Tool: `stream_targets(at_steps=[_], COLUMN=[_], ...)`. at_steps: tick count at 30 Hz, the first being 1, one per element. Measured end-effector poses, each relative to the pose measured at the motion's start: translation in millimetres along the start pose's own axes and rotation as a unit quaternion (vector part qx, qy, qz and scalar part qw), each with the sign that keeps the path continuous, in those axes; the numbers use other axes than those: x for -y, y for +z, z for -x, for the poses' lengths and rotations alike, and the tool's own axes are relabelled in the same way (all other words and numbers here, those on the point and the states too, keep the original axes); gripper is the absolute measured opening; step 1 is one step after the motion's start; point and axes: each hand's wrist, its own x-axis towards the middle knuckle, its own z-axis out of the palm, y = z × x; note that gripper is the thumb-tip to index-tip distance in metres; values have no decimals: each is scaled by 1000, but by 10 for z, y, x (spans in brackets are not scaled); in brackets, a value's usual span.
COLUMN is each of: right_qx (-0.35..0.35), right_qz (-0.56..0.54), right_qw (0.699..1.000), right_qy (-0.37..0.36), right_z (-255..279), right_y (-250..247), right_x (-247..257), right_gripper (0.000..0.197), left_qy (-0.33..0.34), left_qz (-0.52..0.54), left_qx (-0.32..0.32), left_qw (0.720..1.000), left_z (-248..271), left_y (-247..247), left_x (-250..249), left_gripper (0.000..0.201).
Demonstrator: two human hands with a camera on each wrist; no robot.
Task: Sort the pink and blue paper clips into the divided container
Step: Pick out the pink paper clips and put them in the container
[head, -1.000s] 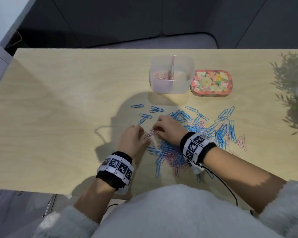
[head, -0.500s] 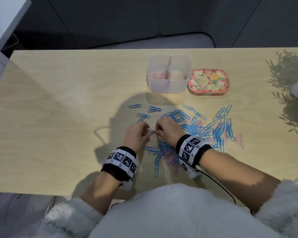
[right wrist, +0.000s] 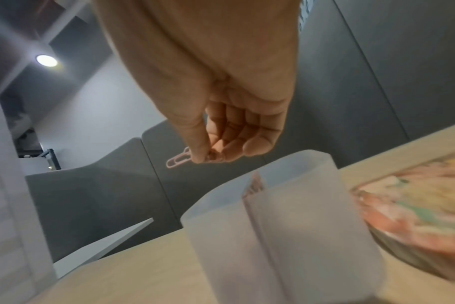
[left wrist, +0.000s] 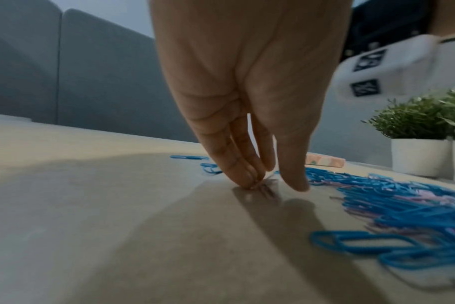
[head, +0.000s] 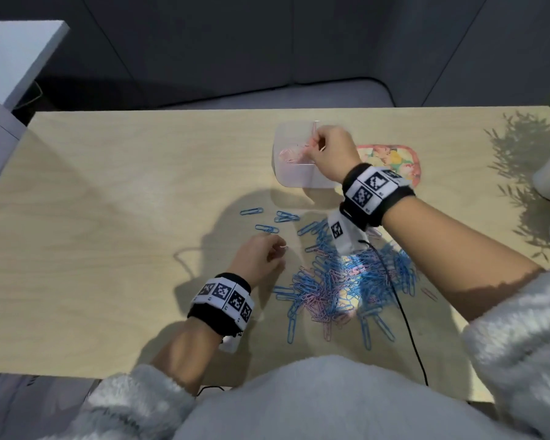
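1. The right hand (head: pixel 332 150) is hovering over the divided container (head: pixel 286 179) in the upper centre of the head frame, thumb and fingertips pinching a pink paper clip (right wrist: pixel 178 160) that is sticking out to the left of the thumb in the right wrist frame.
2. The left compartment is already holding a small heap of pink clips (head: pixel 291 154); the right compartment is hidden behind the hand, so I cannot tell what it contains.
3. The left hand (head: pixel 258 257) is resting low at centre frame, its fingertips (left wrist: pixel 249 181) pressing down on a clip lying on the table (head: pixel 108 233); that clip is too blurred to call its colour.
4. The mixed pile of blue and pink clips (head: pixel 346 281) is lying just right of the left hand, well short of the container.
5. Judging by this, the drop-off step is in hand: the next move is calling for the right hand to loosen its pinch over the left, pink side, clear of the divider, then return to the pile.
6. A floral tin (head: pixel 391 160) is sitting just right of the container.
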Motion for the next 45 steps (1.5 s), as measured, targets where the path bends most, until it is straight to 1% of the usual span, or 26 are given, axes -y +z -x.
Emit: stream_targets(at_steps=[2,4,5,6,8,9,10,11,13,14,16,19,22,24,27,29,30,32,34,35,37,39,40,41,43,45], right_qx=[-6,7,7,0,-14,-2,35,93,219,258,286,278,260,254,252,259,263,268,264,259,250,251,253,248,219,177], right_qz=[-7,6,26,45,57,58,65,80,120,140,175,203,226,240,232,212,206,211,221,221,210,191,177,161,131,103], right_qw=[1000,1000,1000,999,998,997,995,990,967,956,942,939,939,936,939,942,942,940,939,940,945,948,951,954,966,977], right_qy=[12,16,8,-5,-38,-53,-63,-64,-40,-28,-17,-21,-29,-30,-10,14,21,21,20,23,30,33,36,39,47,58], right_z=[-153,-233,-233,-204,-30,109,264,435,761,882,1049,1192,1277,1335,1406,1430,1437,1447,1458,1460,1462,1458,1456,1452,1435,1399], right_y=[8,37,36,26,5,17,57,113,247,310,391,439,478,495,494,487,485,486,493,493,476,441,418,388,327,254], right_x=[75,108,125,130,118,82,4,-92,-299,-395,-528,-596,-621,-635,-664,-678,-681,-677,-684,-699,-734,-759,-770,-781,-824,-879], right_gripper=[8,5,9,13,15,14,14,14,13,13,14,11,15,13,8,8,8,9,10,11,11,9,8,8,9,8], left_qy=[6,12,15,18,22,21,19,15,8,6,0,13,51,73,98,106,100,87,84,89,106,118,114,97,45,20], left_qz=[-21,-24,-24,-24,-24,-22,-21,-22,-30,-38,-60,-85,-105,-126,-164,-152,-139,-119,-88,-74,-51,-54,-57,-57,-75,-124], left_qx=[19,25,28,31,35,34,32,31,29,29,29,23,25,27,19,11,8,7,-21,-45,-103,-162,-187,-198,-177,-150], left_qw=[1000,999,999,999,999,999,999,999,999,999,998,996,993,989,981,983,985,989,992,992,988,978,974,974,980,981], left_z=[-13,-31,-41,-48,-55,-54,-54,-57,-79,-90,-99,-77,-41,-51,-54,-48,-56,-114,-246,-337,-545,-783,-904,-1017,-1213,-1324], left_y=[-1,-13,-22,-29,-38,-34,-29,-23,-8,1,11,17,10,-2,8,20,7,-75,-216,-313,-514,-700,-778,-845,-930,-937], left_x=[-10,-12,-8,-3,20,37,52,58,49,35,0,18,73,100,108,122,117,59,-33,-100,-252,-420,-490,-547,-606,-613], left_gripper=[35,28,24,21,18,17,16,16,16,16,17,17,17,17,18,19,19,13,11,11,10,10,12,15,17,22])
